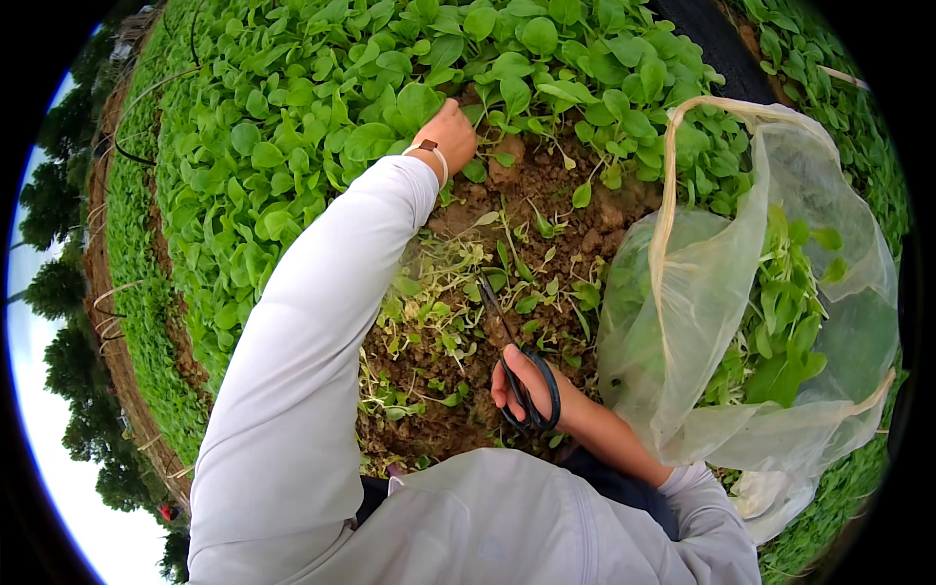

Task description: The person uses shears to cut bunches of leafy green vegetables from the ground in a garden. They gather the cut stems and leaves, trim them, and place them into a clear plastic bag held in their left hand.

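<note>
My left hand [447, 140], with a band at the wrist, reaches into the leafy green seedlings [300, 164] at the edge of the dense bed. Its fingers curl inward, and leaves and the back of the hand hide the fingertips, so any grip there is unclear. A broad leaf [419, 104] lies against its knuckles. In my right hand [537, 380] are black-handled scissors [499, 311], their soil-stained blades pointing away from me and close together. Under the blades, cut and wilted small plants [439, 307] lie scattered on brown clumpy soil [475, 398].
To the right stands a translucent plastic bag [702, 292], mouth wide open, with picked greens [786, 329] inside. Dark sheeting [720, 47] runs behind it beside another planted row [804, 66]. Thin bent hoops [135, 110] arch over the rows at left.
</note>
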`<act>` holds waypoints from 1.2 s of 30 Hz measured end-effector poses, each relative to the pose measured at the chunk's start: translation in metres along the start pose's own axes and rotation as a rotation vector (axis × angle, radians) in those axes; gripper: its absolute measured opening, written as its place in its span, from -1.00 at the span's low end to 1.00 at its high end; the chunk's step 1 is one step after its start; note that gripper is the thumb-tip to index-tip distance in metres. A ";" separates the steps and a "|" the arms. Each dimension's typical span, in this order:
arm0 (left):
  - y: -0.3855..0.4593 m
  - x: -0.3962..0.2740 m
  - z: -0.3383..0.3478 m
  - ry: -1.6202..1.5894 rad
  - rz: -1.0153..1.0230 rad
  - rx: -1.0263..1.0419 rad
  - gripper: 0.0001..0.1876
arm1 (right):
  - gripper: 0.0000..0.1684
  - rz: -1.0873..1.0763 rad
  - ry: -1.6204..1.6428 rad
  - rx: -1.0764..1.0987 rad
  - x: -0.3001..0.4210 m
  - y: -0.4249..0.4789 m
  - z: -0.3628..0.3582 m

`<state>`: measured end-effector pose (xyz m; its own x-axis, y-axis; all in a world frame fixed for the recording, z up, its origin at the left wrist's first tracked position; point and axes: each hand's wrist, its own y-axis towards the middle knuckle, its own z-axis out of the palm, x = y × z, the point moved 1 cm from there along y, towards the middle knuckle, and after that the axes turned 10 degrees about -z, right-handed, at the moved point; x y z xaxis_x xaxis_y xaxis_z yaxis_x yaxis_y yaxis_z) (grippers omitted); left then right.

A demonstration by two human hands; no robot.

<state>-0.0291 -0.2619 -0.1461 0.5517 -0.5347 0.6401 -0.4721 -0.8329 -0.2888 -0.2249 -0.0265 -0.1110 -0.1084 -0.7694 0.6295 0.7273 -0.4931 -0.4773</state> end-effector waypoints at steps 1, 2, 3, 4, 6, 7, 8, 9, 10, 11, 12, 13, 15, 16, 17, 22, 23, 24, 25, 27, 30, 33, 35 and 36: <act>-0.004 0.001 -0.003 0.010 0.001 -0.018 -0.88 | -0.37 0.001 -0.002 -0.001 0.002 -0.001 0.000; -0.009 0.001 -0.005 0.020 0.001 -0.036 -0.88 | -0.37 0.002 -0.005 0.000 0.004 -0.001 0.001; -0.016 0.002 -0.008 0.031 0.001 -0.052 -0.88 | -0.35 0.002 -0.004 -0.001 0.007 0.000 0.003; -0.023 0.004 -0.016 0.051 0.007 -0.103 -0.90 | -0.33 0.001 -0.004 -0.007 0.010 -0.001 0.005; -0.035 0.008 -0.029 0.013 -0.044 -0.110 -0.92 | -0.31 -0.023 -0.016 -0.001 0.009 0.000 0.006; -0.040 0.011 -0.037 -0.006 -0.069 -0.118 -0.92 | -0.33 -0.034 -0.017 0.001 0.008 0.001 0.005; -0.046 0.016 -0.048 -0.075 -0.123 -0.065 -0.93 | -0.35 -0.043 -0.015 0.003 0.007 0.001 0.004; -0.056 0.022 -0.059 -0.175 -0.146 -0.092 -0.93 | -0.37 -0.051 -0.014 0.005 0.006 0.001 0.003; -0.070 0.033 -0.071 -0.262 -0.180 -0.117 -0.93 | -0.37 -0.080 -0.014 0.012 0.013 0.000 0.006; -0.083 0.040 -0.081 -0.356 -0.210 -0.138 -0.93 | -0.37 -0.112 -0.048 0.012 0.017 -0.001 0.008; -0.094 0.046 -0.091 -0.531 -0.260 -0.036 -0.92 | -0.36 -0.149 -0.099 0.005 0.022 -0.002 0.009; -0.107 0.051 -0.099 -0.701 -0.316 0.071 -0.91 | -0.36 -0.186 -0.150 0.004 0.028 -0.002 0.011; -0.124 0.053 -0.108 -1.099 -0.414 0.256 -0.89 | -0.38 -0.285 -0.260 0.003 0.040 -0.004 0.012; -0.133 0.052 -0.111 -1.323 -0.462 0.331 -0.87 | -0.40 -0.310 -0.296 -0.014 0.047 -0.007 0.014; -0.141 0.050 -0.112 -1.549 -0.509 0.406 -0.85 | -0.41 -0.335 -0.332 -0.032 0.053 -0.009 0.017; -0.167 0.040 -0.125 -1.919 -0.612 0.467 -0.82 | -0.49 -0.457 -0.541 -0.086 0.063 -0.008 0.026; -0.170 0.038 -0.126 -1.912 -0.636 0.473 -0.81 | -0.48 -0.432 -0.594 -0.090 0.065 -0.008 0.028; -0.172 0.036 -0.126 -1.904 -0.660 0.480 -0.80 | -0.48 -0.406 -0.647 -0.094 0.068 -0.007 0.029; -0.174 0.035 -0.126 -1.898 -0.678 0.485 -0.79 | -0.47 -0.380 -0.701 -0.103 0.070 -0.007 0.030; -0.176 0.038 -0.132 -1.926 -0.620 0.432 -0.77 | -0.45 -0.391 -0.739 -0.126 0.069 -0.008 0.030; -0.177 0.037 -0.133 -1.995 -0.599 0.392 -0.74 | -0.45 -0.384 -0.736 -0.123 0.071 -0.009 0.030; -0.178 0.033 -0.136 -2.028 -0.619 0.352 -0.74 | -0.46 -0.396 -0.759 -0.127 0.075 -0.010 0.032; -0.177 0.030 -0.137 -2.015 -0.621 0.363 -0.76 | -0.46 -0.409 -0.756 -0.144 0.074 -0.009 0.030; -0.177 0.031 -0.139 -1.999 -0.618 0.389 -0.77 | -0.46 -0.401 -0.757 -0.157 0.073 -0.008 0.029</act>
<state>-0.0242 -0.1111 0.0236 0.4685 0.5773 -0.6688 -0.0023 -0.7562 -0.6544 -0.2189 -0.0666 -0.0436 0.1842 -0.0760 0.9799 0.6230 -0.7621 -0.1762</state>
